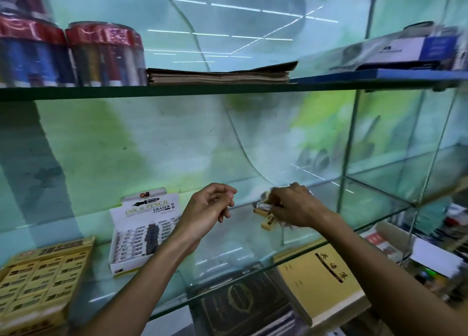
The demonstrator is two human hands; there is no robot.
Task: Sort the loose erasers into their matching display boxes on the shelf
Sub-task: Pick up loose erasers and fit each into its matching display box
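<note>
A few loose erasers lie on the glass shelf [228, 237] right of centre: a white one [263, 205], a yellow one [258, 211] under it and another yellow one [268, 221] nearer me. My right hand [291, 206] is on this pile, its fingers curled around the white eraser. My left hand [210, 206] hovers to the left with loosely curled fingers, holding nothing. A white display box marked "Ink & Pencil Eraser" [141, 232] stands at centre left. A yellow display box [43, 272] full of yellow erasers sits at the far left.
The upper shelf carries plastic-wrapped tubes [101, 54], a stack of brown paper [220, 75] and boxed goods [415, 49] at right. Below the glass lie a dark book [243, 302] and a yellow notebook [321, 280]. A glass divider [349, 145] bounds the right side.
</note>
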